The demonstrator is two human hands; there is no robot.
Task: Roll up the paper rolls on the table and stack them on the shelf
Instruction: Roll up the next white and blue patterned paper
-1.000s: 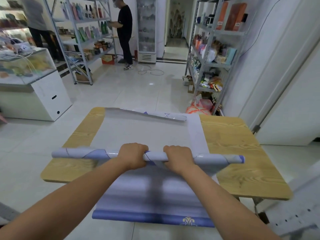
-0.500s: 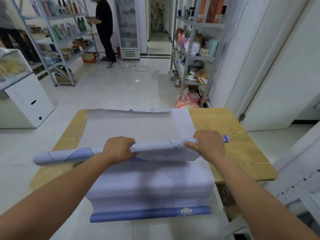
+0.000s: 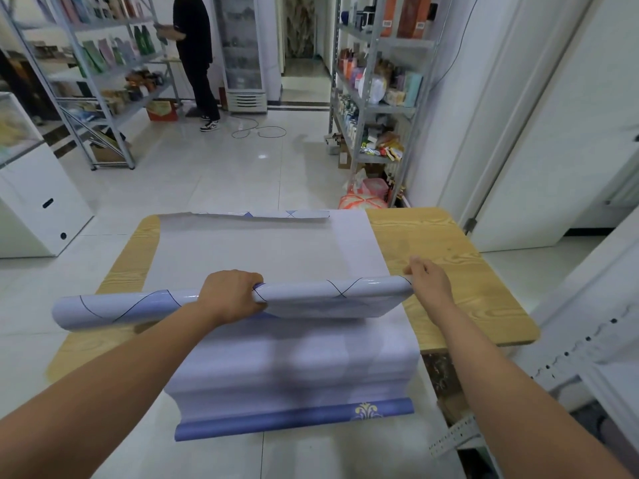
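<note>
Paper roll (image 3: 311, 292) is pale lilac, glossy, with thin dark curves

Both arms outstretched; left hand (image 3: 230, 293) curled tight, right hand (image 3: 428, 280) relaxed.

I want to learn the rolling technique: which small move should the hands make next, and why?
Probably wrap the right hand over the roll near its right end: now it only touches that end, while the left hand alone has a grip, and much unrolled paper lies flat on the table.
</note>
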